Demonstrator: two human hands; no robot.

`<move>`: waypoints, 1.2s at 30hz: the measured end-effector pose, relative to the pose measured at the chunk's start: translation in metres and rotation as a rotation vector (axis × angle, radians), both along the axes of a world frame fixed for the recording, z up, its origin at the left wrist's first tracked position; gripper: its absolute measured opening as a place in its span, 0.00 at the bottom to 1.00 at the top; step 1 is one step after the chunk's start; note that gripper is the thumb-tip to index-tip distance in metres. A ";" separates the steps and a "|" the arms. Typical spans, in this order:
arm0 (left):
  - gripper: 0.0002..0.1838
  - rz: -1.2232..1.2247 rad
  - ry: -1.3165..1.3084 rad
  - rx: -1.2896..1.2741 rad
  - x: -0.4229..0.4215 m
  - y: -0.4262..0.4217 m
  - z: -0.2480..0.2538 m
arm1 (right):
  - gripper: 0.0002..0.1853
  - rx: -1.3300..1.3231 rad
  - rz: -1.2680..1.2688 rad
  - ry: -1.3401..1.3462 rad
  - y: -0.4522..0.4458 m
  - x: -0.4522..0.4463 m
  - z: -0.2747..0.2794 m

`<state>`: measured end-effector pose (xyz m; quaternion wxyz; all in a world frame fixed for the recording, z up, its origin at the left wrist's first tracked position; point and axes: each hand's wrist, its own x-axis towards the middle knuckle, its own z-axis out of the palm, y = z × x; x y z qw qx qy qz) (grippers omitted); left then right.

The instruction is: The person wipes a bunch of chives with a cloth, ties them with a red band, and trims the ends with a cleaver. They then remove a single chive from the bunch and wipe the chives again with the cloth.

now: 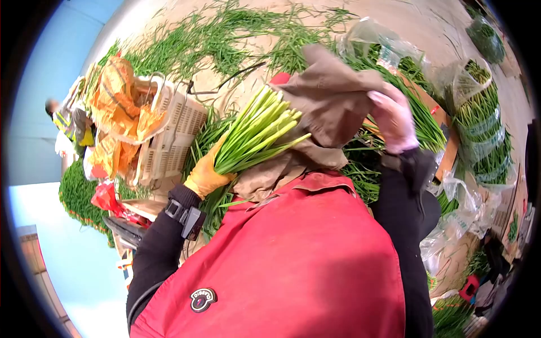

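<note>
Nearest is one red apron point(310, 253), and just beyond it, above the middle of the floor point(417, 17), the left hand point(207, 176) in an orange glove has its fingers closed around one bunch of green stalks point(256, 129), the pale ends pointing up and away. The stalks in it are too many to count. The right hand point(397, 118) is at the edge of one brown cloth point(335, 96), which touches the bunch; because of blur, I cannot tell whether these fingers are clenched on it or released. I judge that the work is partway: this one bunch is gathered, but I see no tie on it. Farther, toward the left edge of the floor, there is at least one white crate point(179, 121), with orange bags point(115, 96) in and over it, whose number I cannot tell. Toward the right edge, two large wrapped bundles point(479, 121) appear already finished, and one cardboard piece point(445, 152) is on the nearer side of them. Toward the far edge, loose green leaves point(220, 42) are scattered, uncountable; these seem not handled yet, or only waste. Beyond the crate, one person point(73, 124) is visible.
</note>
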<state>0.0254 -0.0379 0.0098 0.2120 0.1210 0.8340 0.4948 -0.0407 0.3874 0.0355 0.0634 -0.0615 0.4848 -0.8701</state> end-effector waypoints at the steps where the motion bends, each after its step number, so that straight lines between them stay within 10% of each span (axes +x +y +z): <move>1: 0.52 -0.014 0.048 -0.020 -0.001 -0.003 -0.002 | 0.16 0.030 -0.094 0.056 -0.001 0.015 0.017; 8: 0.48 -0.096 0.144 -0.484 -0.017 0.016 0.042 | 0.13 0.327 -0.297 0.323 -0.009 0.040 0.047; 13: 0.52 -0.191 0.343 -0.636 -0.021 0.011 0.024 | 0.09 0.865 0.424 0.843 -0.101 0.030 0.042; 19: 0.54 -0.219 0.268 -0.743 -0.016 0.005 0.022 | 0.16 0.966 -0.078 0.420 -0.114 0.018 -0.114; 24: 0.46 -0.277 0.206 -0.789 -0.020 0.015 0.040 | 0.15 1.177 0.074 0.028 -0.079 -0.002 -0.179; 29: 0.49 -0.278 0.388 -0.725 -0.014 0.003 0.030 | 0.17 -0.163 -0.231 -0.333 -0.054 -0.015 -0.107; 34: 0.48 -0.325 0.282 -0.893 -0.021 0.025 0.058 | 0.13 0.848 0.133 0.701 -0.148 -0.003 -0.038; 36: 0.50 -0.314 0.280 -0.895 -0.018 0.024 0.056 | 0.17 1.026 0.053 0.527 -0.156 -0.006 -0.066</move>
